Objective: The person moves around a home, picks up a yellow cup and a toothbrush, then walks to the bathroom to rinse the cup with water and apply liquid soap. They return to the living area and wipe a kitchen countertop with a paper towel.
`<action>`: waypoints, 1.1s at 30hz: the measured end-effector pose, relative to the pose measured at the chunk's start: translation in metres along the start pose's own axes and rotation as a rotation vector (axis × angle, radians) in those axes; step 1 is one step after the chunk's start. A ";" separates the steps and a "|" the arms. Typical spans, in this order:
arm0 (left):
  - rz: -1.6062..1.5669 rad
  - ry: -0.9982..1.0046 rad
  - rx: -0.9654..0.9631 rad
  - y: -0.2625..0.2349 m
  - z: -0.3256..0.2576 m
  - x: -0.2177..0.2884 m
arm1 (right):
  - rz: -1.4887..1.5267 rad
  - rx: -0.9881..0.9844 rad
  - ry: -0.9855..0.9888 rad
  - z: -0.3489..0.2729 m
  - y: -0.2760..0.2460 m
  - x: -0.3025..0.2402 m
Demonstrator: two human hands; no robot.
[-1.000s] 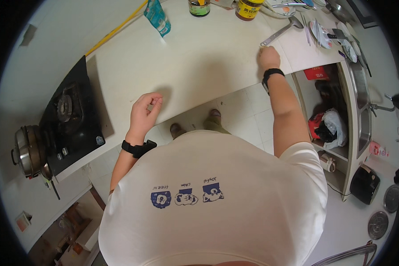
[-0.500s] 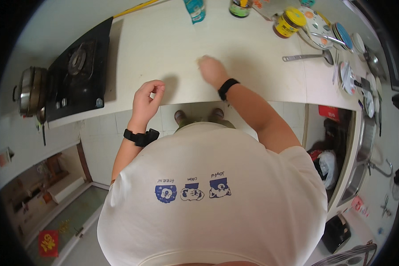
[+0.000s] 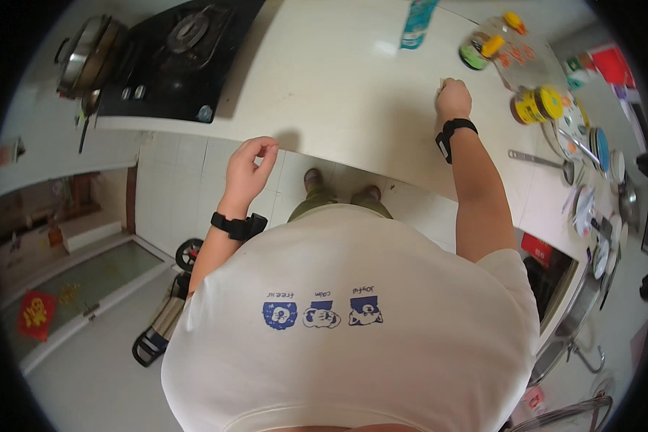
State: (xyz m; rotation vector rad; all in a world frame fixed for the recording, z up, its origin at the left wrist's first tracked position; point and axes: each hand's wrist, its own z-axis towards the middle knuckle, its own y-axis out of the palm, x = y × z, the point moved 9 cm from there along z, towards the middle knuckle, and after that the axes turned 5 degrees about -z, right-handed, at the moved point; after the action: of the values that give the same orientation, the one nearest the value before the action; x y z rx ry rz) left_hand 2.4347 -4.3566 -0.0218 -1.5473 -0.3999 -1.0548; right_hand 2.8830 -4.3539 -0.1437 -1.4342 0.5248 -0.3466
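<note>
My right hand (image 3: 455,99) is closed and pressed down on the pale countertop (image 3: 338,93), near the green-labelled jar. A small pale yellowish edge of something shows at its fingertips; the rest is hidden under the fingers. My left hand (image 3: 250,171) hangs at the counter's front edge with its fingers curled in toward the thumb, and nothing shows in it. A teal pouch (image 3: 417,25) stands at the back. Beyond the right hand are a green-labelled jar (image 3: 475,55) and a yellow-lidded jar (image 3: 536,106).
A black gas stove (image 3: 183,61) and a steel pot (image 3: 90,54) are on the left. On the right lie a slotted turner or ladle (image 3: 543,160), plates and bowls, with a sink (image 3: 579,306) beyond. A wheeled trolley (image 3: 167,313) stands on the floor behind left.
My right hand has slid across the countertop to the right, toward the jars. The view has turned, so the stove and jars sit elsewhere in it. My left hand keeps its curl.
</note>
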 end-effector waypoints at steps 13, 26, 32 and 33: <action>-0.010 -0.072 0.037 -0.029 -0.012 -0.034 | 0.196 -0.068 -0.571 -0.008 0.026 -0.234; -0.110 -0.117 0.072 -0.047 -0.001 -0.075 | 0.075 -0.229 -1.052 -0.077 0.037 -0.286; -0.166 -0.051 0.008 -0.036 0.026 -0.080 | 0.142 -0.293 -1.120 -0.126 0.028 -0.279; -0.154 -0.051 -0.009 -0.035 0.029 -0.082 | 0.136 -0.297 -1.124 -0.121 0.030 -0.281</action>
State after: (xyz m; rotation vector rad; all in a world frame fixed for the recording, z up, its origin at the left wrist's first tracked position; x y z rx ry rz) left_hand 2.3765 -4.2959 -0.0632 -1.5733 -0.5575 -1.1385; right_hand 2.5799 -4.3041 -0.1420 -1.6123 -0.2642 0.6655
